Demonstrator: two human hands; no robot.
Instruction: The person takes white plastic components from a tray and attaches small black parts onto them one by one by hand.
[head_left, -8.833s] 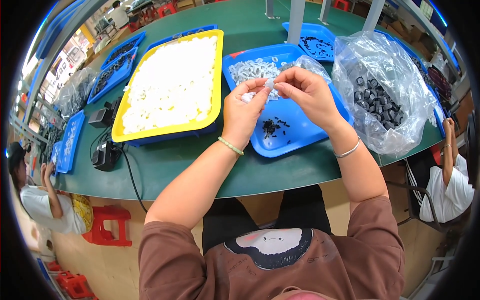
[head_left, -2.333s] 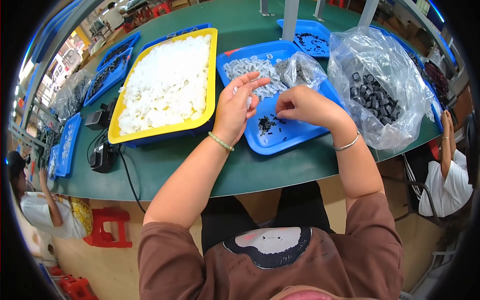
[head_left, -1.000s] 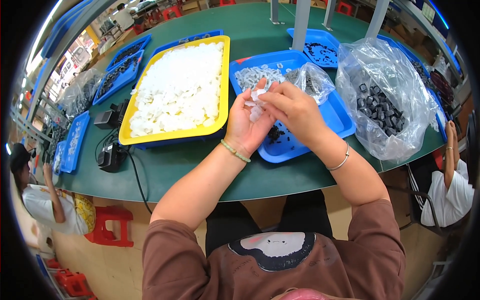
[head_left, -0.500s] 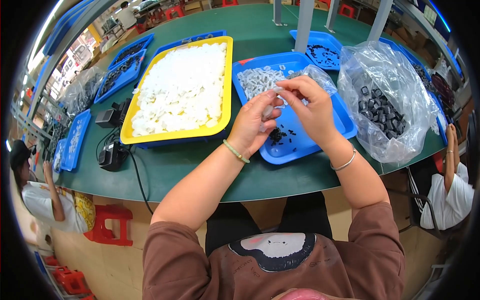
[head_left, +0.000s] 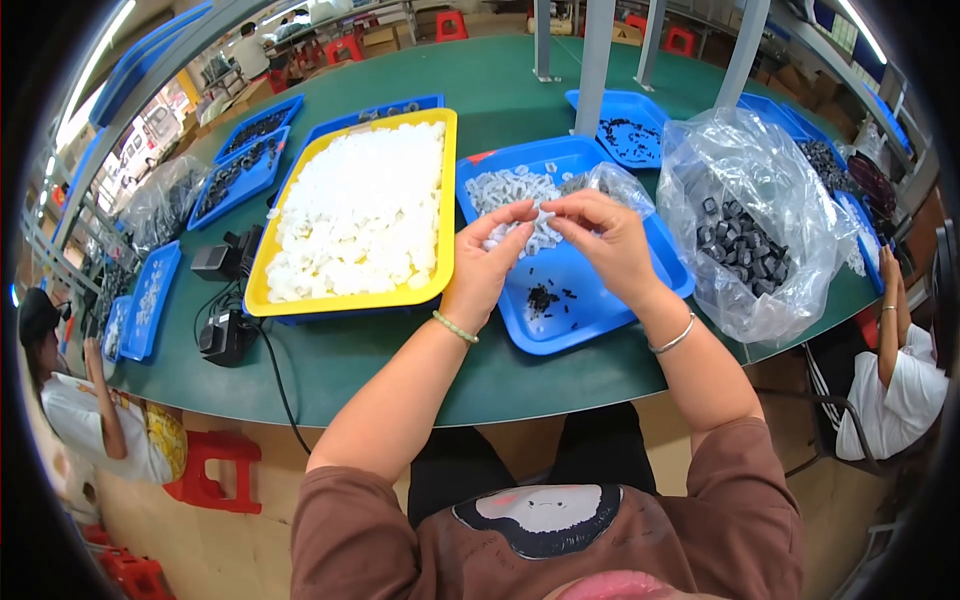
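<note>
My left hand (head_left: 482, 262) and my right hand (head_left: 612, 245) meet above a blue tray (head_left: 590, 318). Their fingertips pinch a small pale translucent plastic piece (head_left: 541, 219) between them; its exact shape is too small to tell. Behind and below the fingers, a heap of similar translucent pieces (head_left: 505, 186) fills the tray's far left part. Small black parts (head_left: 541, 299) lie loose in the tray's near part, below my hands. A clear plastic bag (head_left: 622, 186) rests in the tray's far right corner, beyond my right hand.
Left of the tray stands a yellow tray (head_left: 447, 190) piled with white pieces. On the right, a large clear bag (head_left: 800, 270) holds black blocks (head_left: 742, 243). Black adapters (head_left: 222, 335) with a cable lie at left. Grey posts (head_left: 592, 70) rise behind. People sit at both sides.
The view has shifted, so the table sits lower in it. My left fingers, curled around pale pieces before, now reach toward my right fingertips. Both hands stay over the blue tray.
</note>
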